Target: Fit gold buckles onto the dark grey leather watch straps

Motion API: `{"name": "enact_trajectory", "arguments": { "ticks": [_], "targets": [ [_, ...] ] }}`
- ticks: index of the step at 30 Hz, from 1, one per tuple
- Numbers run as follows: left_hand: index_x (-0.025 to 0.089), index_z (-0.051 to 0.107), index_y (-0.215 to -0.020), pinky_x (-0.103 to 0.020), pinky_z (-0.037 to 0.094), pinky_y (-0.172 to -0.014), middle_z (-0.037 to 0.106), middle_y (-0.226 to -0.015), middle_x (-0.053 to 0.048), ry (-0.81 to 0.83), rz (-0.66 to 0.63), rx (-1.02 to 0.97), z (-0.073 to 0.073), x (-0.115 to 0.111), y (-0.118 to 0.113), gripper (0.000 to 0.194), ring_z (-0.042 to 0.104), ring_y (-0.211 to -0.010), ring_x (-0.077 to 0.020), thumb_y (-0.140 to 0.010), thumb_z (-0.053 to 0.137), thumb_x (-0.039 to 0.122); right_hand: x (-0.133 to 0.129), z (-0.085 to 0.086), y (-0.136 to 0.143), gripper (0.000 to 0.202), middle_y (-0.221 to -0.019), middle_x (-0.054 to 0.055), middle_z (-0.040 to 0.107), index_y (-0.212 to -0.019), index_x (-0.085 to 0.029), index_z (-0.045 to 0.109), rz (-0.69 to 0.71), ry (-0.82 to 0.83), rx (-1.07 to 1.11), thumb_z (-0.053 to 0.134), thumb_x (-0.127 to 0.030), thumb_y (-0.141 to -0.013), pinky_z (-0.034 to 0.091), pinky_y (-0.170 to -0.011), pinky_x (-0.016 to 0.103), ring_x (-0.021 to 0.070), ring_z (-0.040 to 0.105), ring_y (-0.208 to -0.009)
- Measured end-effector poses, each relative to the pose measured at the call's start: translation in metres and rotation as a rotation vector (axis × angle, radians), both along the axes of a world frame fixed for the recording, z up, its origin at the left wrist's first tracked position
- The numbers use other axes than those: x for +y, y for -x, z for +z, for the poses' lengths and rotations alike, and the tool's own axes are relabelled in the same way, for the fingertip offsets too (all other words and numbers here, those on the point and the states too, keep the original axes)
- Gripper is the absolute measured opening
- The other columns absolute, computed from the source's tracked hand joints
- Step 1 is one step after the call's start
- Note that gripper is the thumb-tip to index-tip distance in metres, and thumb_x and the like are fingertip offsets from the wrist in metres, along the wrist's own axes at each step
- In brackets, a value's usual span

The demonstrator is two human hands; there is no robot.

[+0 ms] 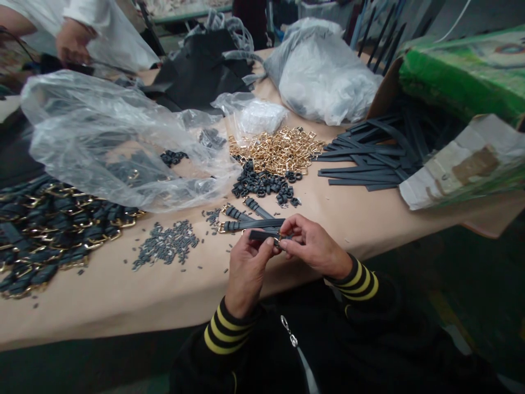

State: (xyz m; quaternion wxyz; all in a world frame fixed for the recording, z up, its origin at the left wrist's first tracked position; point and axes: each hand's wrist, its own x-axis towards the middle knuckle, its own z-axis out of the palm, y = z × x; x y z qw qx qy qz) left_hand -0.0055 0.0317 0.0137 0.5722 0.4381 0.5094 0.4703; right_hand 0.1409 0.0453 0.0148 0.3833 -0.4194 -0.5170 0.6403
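Between my two hands, near the table's front edge, is a dark leather strap (259, 236) with a gold buckle partly hidden by my fingers. My left hand (250, 265) is closed on the strap, its thumb pressed on top. Fingers of my right hand (314, 244) pinch at the buckle end. Just beyond lie several finished-looking straps with gold buckles (250, 224). Small dark leather loops (262, 183) are heaped behind them, in front of a pile of gold buckles (281, 150). Tiny grey pieces (166, 243) are scattered to the left.
Buckled straps (45, 235) form a large pile at left, beside a clear plastic bag (123, 142). Loose flat straps (369, 150) spill from a green box (463, 71) at right. A stuffed plastic bag (320, 71) stands behind. Another person's hand (74, 42) works at the far left.
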Motion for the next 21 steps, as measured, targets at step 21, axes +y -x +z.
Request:
{"name": "enact_trajectory", "arguments": {
  "ticks": [21],
  "targets": [
    [0.020,0.055,-0.094,-0.023,0.044,-0.067,0.055,-0.089,-0.001,0.218,-0.274,-0.254,0.003,-0.005,0.021,0.028,0.053,-0.077,-0.0115,-0.070,0.068,0.027,0.001,0.005,-0.008,0.011,-0.070,-0.001,0.055,-0.081,-0.013,0.056,0.209,-0.213,-0.224,0.056,-0.024,-0.078,0.038,-0.058,0.019,0.0077,0.048,-0.062]
  ]
}}
